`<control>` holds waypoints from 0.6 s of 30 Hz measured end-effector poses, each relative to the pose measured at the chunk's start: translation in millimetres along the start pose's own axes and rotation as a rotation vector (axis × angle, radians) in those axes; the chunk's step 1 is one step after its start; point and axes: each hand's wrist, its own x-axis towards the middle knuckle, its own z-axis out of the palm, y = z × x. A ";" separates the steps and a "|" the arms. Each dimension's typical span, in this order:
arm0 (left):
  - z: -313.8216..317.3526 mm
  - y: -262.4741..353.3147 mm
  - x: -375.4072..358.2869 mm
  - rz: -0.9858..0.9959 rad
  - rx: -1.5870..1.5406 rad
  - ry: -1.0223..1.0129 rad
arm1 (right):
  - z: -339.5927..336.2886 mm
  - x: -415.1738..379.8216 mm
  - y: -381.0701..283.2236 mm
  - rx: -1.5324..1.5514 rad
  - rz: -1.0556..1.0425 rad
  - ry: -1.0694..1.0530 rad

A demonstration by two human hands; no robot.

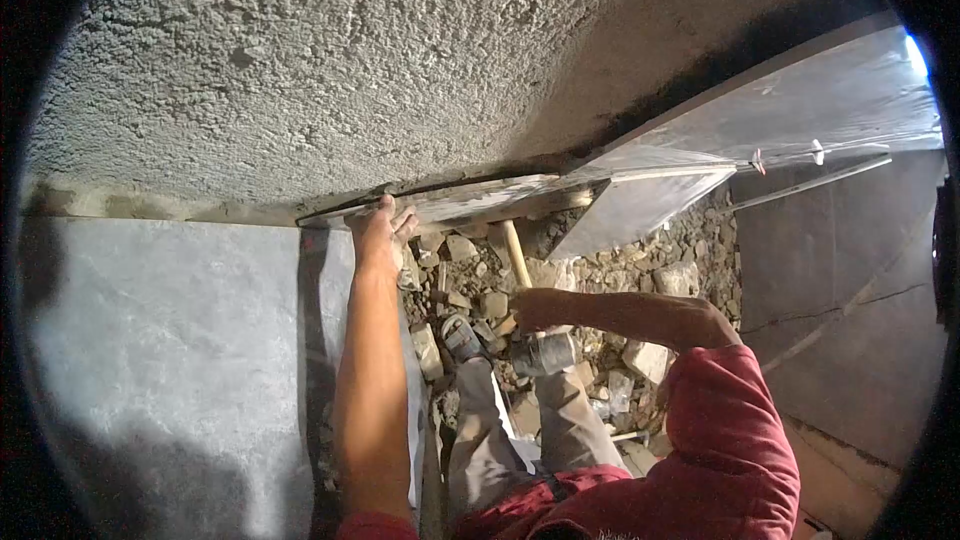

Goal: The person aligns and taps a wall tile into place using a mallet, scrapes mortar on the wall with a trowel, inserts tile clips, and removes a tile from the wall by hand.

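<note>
My left hand (382,232) rests with its fingers spread on the top edge of a narrow grey tile strip (480,200), near its left end. The strip stands along the foot of the rough plastered wall (330,60). My right hand (540,309) is wrapped round the light wooden handle (516,252) of a tool. The handle points up toward the strip, and its far end is near the strip's lower side, where the tool's head is hard to make out.
Broken stones and rubble (490,305) lie round my feet. A large grey slab (180,340) is at the left. A cut tile (640,208) leans right of the strip. Long grey tiles (800,90) line the wall at right, with a thin metal bar (810,185) beneath.
</note>
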 end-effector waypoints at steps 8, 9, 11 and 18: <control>-0.6 -1.4 5.7 -0.027 -0.009 0.014 | 6.7 -10.1 1.1 0.165 0.113 0.121; -0.1 -2.7 4.9 -0.054 -0.013 0.014 | 3.8 -17.2 4.5 0.000 -0.007 0.173; -1.5 -2.1 5.8 -0.094 -0.031 0.018 | -7.4 -19.8 18.0 -0.067 0.003 0.082; -14.3 -19.9 21.0 -0.033 -0.002 -0.017 | -58.1 -45.2 -48.3 0.014 0.023 0.238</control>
